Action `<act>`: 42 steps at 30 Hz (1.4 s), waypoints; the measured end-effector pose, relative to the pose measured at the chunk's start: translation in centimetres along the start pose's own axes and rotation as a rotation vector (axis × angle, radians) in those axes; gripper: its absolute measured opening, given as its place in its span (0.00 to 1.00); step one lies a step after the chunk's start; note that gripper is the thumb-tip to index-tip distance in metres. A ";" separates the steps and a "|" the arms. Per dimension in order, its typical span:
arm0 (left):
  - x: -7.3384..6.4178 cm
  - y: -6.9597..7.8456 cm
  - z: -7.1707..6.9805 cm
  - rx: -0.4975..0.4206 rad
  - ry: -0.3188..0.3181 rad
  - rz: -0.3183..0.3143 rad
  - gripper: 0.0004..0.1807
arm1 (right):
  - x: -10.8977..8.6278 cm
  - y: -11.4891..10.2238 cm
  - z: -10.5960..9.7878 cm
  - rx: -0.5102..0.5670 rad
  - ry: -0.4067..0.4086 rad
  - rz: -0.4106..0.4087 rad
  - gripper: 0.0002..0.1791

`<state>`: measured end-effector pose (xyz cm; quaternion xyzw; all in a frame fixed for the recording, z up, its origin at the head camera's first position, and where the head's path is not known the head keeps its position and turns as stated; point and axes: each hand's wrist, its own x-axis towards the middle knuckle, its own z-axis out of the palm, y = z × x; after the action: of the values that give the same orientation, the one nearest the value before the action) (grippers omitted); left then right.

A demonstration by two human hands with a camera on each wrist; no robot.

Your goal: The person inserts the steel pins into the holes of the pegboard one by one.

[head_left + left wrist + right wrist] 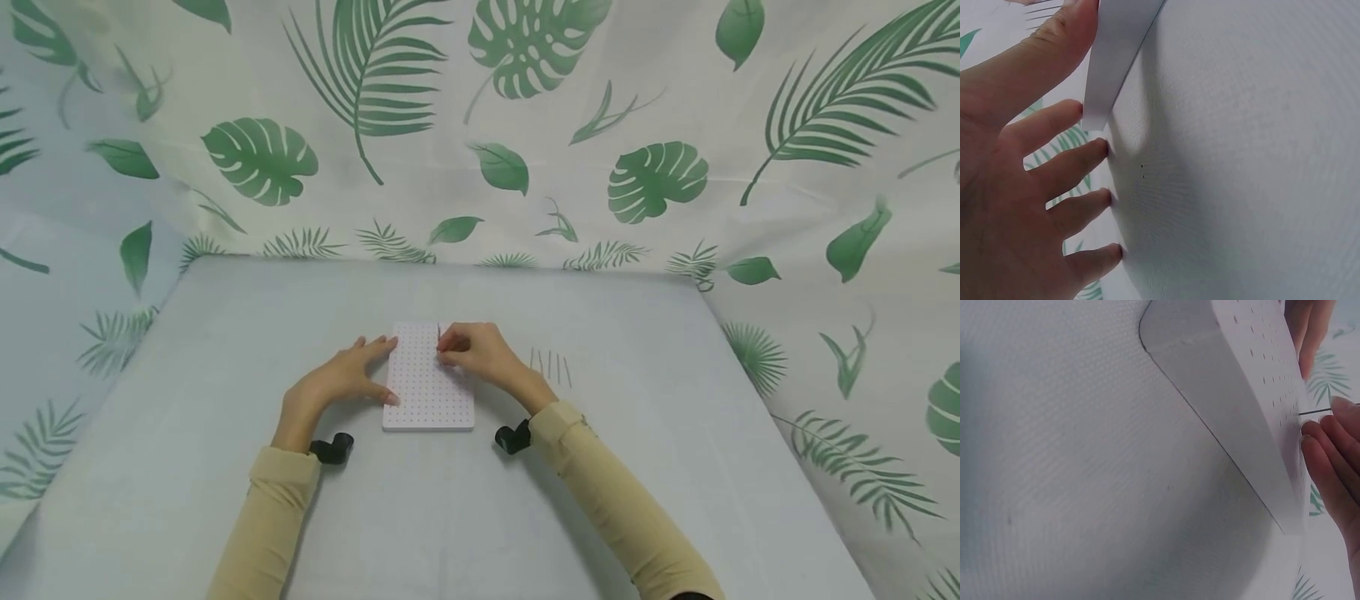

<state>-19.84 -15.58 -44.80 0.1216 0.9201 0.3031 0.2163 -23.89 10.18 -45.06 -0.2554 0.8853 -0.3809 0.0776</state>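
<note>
A white board (420, 412) with rows of small holes lies on the table in the head view. My right hand (478, 348) pinches a thin dark pin (1315, 412) between thumb and fingertips over the board's upper right part. In the right wrist view the pin stands out from the holed face, its lower end right at the surface. Along the board's left edge rests my left hand (341, 377), thumb and forefinger spread apart and touching it. From the left wrist view, the fingers are straight and the thumb overlaps the board's side (1119, 56).
Several similar thin pins (550, 365) lie in a row on the pale table (442, 517), right of the board and close to the right wrist. Black wrist-worn devices (513, 437) stick out below both wrists. A leaf-patterned cloth (420, 192) hangs behind and at the sides.
</note>
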 end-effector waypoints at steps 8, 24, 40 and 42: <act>0.1 -0.2 0.0 0.000 -0.004 -0.019 0.57 | -0.4 0.4 -0.3 -0.022 -0.003 -0.004 0.05; 0.1 0.1 0.2 -0.008 0.002 -0.033 0.58 | -2.1 2.1 -2.1 -0.032 0.041 0.039 0.05; 0.0 0.5 0.1 0.004 -0.001 -0.018 0.57 | -4.0 4.5 -4.6 -0.127 0.083 0.067 0.08; -0.1 0.6 0.0 0.007 -0.001 -0.018 0.57 | -4.2 4.8 -5.0 -0.131 0.081 0.075 0.08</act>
<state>-19.72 -15.12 -44.43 0.1144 0.9220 0.2980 0.2190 -23.80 18.28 -45.26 -0.2109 0.9196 -0.3291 0.0392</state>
